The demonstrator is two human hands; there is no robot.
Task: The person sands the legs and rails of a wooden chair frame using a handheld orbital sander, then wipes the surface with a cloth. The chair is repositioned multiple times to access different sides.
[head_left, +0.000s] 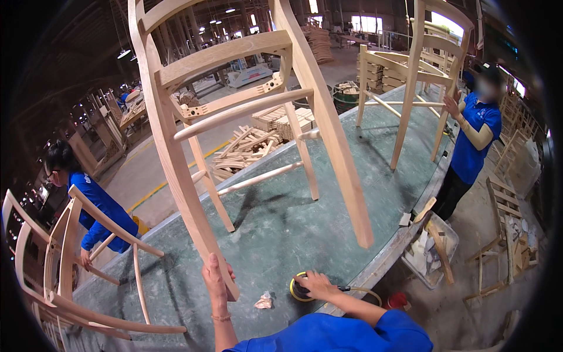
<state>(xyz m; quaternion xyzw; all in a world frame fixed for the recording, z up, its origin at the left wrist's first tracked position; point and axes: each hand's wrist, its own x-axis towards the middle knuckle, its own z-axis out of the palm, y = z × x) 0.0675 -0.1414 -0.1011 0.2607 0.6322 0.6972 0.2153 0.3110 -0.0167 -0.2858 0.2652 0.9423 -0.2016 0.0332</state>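
Observation:
A bare wooden chair frame (237, 56) without a seat stands over the green worktable (275, 226) in front of me. My left hand (218, 278) is wrapped round the lower end of its near left leg (185, 188). The near right leg (346, 176) ends over the table at the right. On the tabletop my right hand (318, 286) grips a round palm sander (300, 293) with a yellow rim, its underside hidden. A thin hose (366, 291) runs from it to the right. Between my hands lies a crumpled whitish scrap (264, 301).
Another chair frame (404, 102) stands at the table's far right, touched by a co-worker (476, 129). At left, a second person (102, 202) is beside more chair frames (64, 252). A scrap bin (431, 249) adjoins the table edge. Stacked wooden parts (249, 146) lie beyond the table.

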